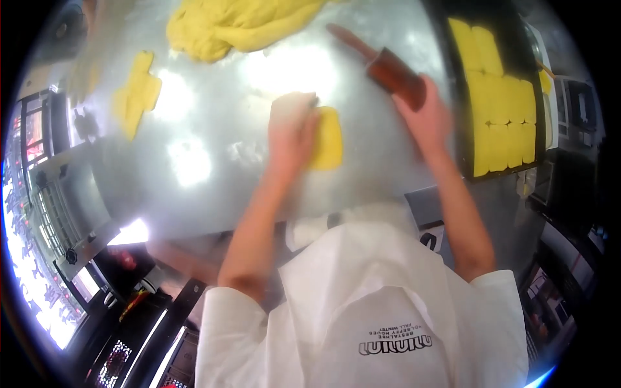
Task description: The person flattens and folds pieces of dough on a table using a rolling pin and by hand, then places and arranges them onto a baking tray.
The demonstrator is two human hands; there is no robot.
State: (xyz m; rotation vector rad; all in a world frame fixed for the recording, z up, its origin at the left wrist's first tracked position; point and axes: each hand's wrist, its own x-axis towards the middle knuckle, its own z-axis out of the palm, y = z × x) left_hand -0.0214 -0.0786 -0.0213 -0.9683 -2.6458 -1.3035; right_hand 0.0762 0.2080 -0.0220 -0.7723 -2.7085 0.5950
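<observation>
A flat, rounded yellow dough piece lies on the metal table in front of the body. My left hand is at its left edge, fingers curled; whether it pinches the dough is hidden. My right hand grips the near end of a brown rolling pin, which slants up and to the left, its thin handle pointing away. The pin is to the right of the dough piece, apart from it.
A large yellow dough mass lies at the far side of the table. Yellow scraps are at the left. On the right, a dark tray holds several flat yellow pieces in rows.
</observation>
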